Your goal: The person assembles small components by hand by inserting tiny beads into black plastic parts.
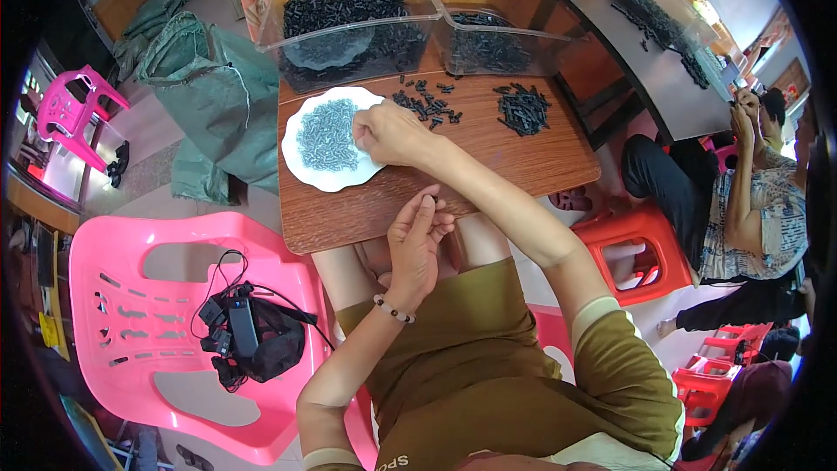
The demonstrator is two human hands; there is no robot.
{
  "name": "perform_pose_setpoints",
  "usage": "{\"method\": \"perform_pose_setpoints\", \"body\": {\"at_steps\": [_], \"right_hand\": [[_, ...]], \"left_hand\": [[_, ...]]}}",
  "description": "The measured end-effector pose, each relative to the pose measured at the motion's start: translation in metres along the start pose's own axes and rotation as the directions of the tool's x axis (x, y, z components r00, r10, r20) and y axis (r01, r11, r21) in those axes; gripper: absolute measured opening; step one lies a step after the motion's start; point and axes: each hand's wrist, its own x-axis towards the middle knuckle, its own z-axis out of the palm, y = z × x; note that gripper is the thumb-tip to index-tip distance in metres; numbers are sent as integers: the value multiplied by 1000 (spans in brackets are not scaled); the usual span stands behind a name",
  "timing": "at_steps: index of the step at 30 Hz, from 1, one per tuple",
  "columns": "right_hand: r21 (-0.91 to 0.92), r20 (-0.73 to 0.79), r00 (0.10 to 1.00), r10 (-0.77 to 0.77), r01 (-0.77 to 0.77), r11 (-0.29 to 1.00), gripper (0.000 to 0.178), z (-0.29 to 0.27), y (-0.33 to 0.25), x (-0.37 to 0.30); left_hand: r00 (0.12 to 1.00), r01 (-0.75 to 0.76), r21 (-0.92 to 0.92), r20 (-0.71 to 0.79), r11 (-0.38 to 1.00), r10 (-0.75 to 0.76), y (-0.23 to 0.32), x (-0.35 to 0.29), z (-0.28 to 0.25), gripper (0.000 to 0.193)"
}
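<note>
The person's right hand [390, 133], fingertips bunched, works at the right side of a white scalloped plate [338, 180] heaped with small clear pieces [326, 136]; its grip cannot be told. Nearer the body, the left hand [417, 242] pinches a small black piece [435, 200], axis unclear.

I sit in what looks like an informal workshop, judging by the clear bins [349, 32] of small black parts [349, 4] on my wooden tabletop [523, 161], the green sacks [196, 78], the plastic chairs [96, 257] and another person [754, 227] at a dark tabletop [641, 70].
</note>
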Motion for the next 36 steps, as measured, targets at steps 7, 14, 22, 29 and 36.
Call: {"method": "perform_pose_setpoints", "body": {"at_steps": [7,14,22,29,36], "right_hand": [[429,0,992,128,-116,896,8,-6,2,9],[720,119,982,149,-188,668,14,4,18,9],[845,197,951,237,-287,452,18,-18,12,3],[840,139,967,215,-230,491,21,-14,11,3],[816,164,957,241,-269,511,22,-19,5,2]], "left_hand": [[999,-21,6,-25,1000,22,2,2,-5,29],[999,-7,13,-34,1000,7,6,3,-3,27],[966,-232,66,-103,971,238,55,18,-10,31],[980,-171,-28,-111,985,167,52,20,-15,34],[980,-169,-8,-103,986,167,52,21,-17,35]]}}
